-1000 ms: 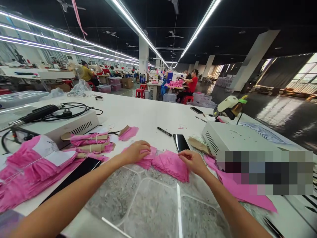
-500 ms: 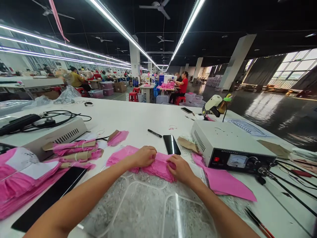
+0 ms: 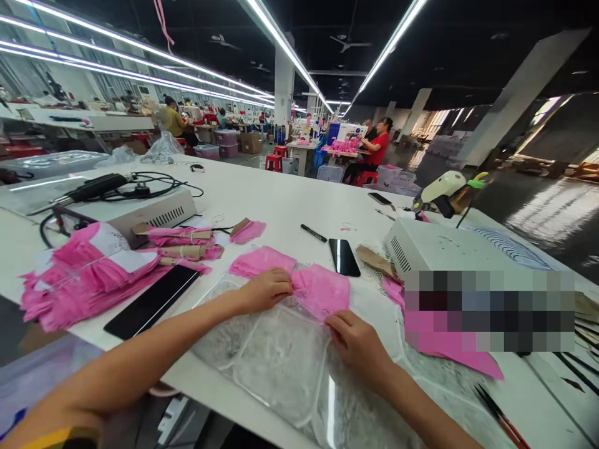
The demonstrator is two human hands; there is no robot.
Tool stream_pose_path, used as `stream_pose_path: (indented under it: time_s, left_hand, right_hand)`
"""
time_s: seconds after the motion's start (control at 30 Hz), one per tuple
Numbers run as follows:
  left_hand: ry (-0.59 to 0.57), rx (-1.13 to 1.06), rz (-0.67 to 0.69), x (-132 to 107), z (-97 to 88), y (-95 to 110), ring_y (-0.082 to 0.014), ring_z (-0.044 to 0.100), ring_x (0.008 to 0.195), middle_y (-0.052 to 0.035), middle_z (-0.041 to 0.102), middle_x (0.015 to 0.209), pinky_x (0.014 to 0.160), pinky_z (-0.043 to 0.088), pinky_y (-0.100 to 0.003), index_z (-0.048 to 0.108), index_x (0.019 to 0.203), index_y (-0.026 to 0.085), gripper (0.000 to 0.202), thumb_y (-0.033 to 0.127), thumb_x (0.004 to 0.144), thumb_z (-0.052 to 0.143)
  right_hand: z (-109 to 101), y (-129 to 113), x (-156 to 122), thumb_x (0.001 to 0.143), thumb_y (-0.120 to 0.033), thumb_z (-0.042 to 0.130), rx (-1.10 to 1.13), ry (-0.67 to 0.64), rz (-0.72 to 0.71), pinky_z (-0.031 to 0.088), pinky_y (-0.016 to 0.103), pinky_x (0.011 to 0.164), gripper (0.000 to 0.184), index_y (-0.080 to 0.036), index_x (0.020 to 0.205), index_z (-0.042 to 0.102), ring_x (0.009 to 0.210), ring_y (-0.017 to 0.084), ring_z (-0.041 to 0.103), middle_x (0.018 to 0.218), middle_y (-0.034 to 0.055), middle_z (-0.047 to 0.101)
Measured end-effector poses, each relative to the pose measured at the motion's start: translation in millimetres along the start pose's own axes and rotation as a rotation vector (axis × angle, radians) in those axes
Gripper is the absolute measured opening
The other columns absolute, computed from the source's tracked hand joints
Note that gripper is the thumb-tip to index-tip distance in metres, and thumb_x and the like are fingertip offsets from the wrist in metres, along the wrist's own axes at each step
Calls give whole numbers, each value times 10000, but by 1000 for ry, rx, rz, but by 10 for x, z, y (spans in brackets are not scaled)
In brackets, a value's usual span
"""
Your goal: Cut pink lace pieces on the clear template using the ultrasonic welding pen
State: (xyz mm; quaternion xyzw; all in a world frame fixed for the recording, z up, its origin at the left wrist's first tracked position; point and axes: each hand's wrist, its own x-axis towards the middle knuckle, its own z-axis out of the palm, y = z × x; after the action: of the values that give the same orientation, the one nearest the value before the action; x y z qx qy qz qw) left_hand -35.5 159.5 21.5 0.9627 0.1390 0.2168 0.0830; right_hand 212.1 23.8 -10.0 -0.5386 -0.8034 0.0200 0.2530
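- Pink and thin, in layers, near the middle of the white tabletop (image 3: 262, 193): left cloth stack (image 3: 262, 260) and right cloth stack (image 3: 327, 287), side by side and meeting at their inner edges.
- Just in front of both, lying flat: clear plastic panel (image 3: 281, 358), with rounded outlines and a bright streak of reflected light.
- At the meeting edges of the stacks: left hand (image 3: 266, 290), palm down, fingers curled close together and touching cloth; cannot tell whether gripping.
- At the near corner of the right cloth stack: right hand (image 3: 360, 343), thumb and forefinger narrow, tips against the cloth; cannot tell whether any layer is pinched between.
- Just beyond the right cloth stack: black phone (image 3: 345, 257), with a black pen (image 3: 313, 233) near its far end.
- Beside the left forearm, on the tabletop: glossy black slab (image 3: 152, 302); farther left, a tied pink bundle (image 3: 88, 280) topped with white paper.
- Behind these: smaller rolled bundles (image 3: 187, 251) in pink and brown, then a vented grey box (image 3: 168, 212) under a black-handled tool (image 3: 100, 186).
- To the right: loose pink piece (image 3: 472, 362), partly blurred out, in front of another pale box (image 3: 458, 249).
- Across the room: person in red (image 3: 378, 149), seated at a sewing machine with pink cloth.
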Motion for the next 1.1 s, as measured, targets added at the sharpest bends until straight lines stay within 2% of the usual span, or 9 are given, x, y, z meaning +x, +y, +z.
stream_pose_path:
  time_s: [0.2, 0.27, 0.33, 0.43, 0.57, 0.67, 0.77, 0.97, 1.1]
  left_hand:
    - [-101, 6, -17, -761, -158, 439, -187, 590, 930, -72, 655, 881, 990, 419, -379, 623, 835, 197, 242, 124, 967, 434]
    - [-115, 30, -12, -870, -250, 549, -180, 596, 875, -59, 648, 843, 1006, 411, -383, 612, 812, 198, 237, 123, 959, 441]
    - [-114, 58, -6, -889, -321, 601, -179, 597, 831, -53, 644, 818, 961, 437, -364, 608, 808, 193, 208, 126, 943, 464]
    - [-87, 107, -18, -729, -320, 540, -193, 606, 848, -71, 664, 857, 855, 469, -335, 628, 853, 178, 191, 124, 941, 467]
    - [-65, 176, -41, -197, -94, 274, -227, 623, 997, -110, 693, 1062, 902, 461, -363, 654, 1023, 153, 202, 96, 933, 483]
    - [-91, 217, -21, 247, 116, 46, -243, 567, 1184, -116, 618, 1303, 996, 425, -374, 631, 1160, 169, 332, 45, 862, 554]
    - [-129, 243, 8, 488, 231, -134, -238, 553, 1216, -86, 635, 1287, 985, 433, -355, 620, 1195, 200, 417, 45, 808, 617]
    - [-165, 284, -3, 241, 145, -271, -261, 621, 1051, -98, 709, 928, 1024, 407, -421, 671, 784, 164, 97, 75, 792, 635]
    - [-147, 275, -14, 153, 98, -208, -272, 543, 1221, -124, 658, 1202, 1090, 350, -447, 668, 1035, 165, 254, 58, 826, 570]
  right_hand:
    - [55, -500, -246, 848, -69, 495, 185, -246, -181, 470, 252, 683, 238, -202, 898, 686, 763, 153, 619, 847, 55, 674]
    - [-31, -524, -163, 862, -130, 504, 306, -354, -148, 472, 251, 687, 215, -210, 917, 695, 766, 149, 622, 871, 52, 678]
    - [-119, -455, 18, 858, -193, 518, 417, -402, 0, 471, 253, 677, 199, -218, 893, 712, 741, 143, 618, 861, 42, 687]
    - [-177, -211, 416, 829, -268, 551, 447, -313, 289, 465, 266, 647, 183, -204, 817, 722, 695, 153, 607, 778, 30, 691]
    - [-76, 142, 915, 861, -320, 565, 366, -253, 454, 469, 273, 631, 238, -152, 746, 689, 693, 161, 602, 679, 24, 641]
    - [44, 257, 1085, 897, -389, 596, 338, -289, 534, 517, 280, 657, 267, -130, 884, 659, 733, 137, 612, 818, 17, 649]
    - [121, 285, 1095, 912, -411, 591, 328, -313, 565, 550, 307, 707, 304, -139, 1043, 625, 819, 139, 630, 995, 36, 650]
    - [140, 313, 1045, 888, -380, 622, 372, -292, 539, 515, 270, 649, 248, -134, 885, 646, 704, 111, 603, 825, 3, 651]
    - [121, 293, 1054, 798, -236, 597, 400, -238, 491, 443, 258, 625, 127, -156, 755, 686, 631, 122, 570, 659, -8, 639]
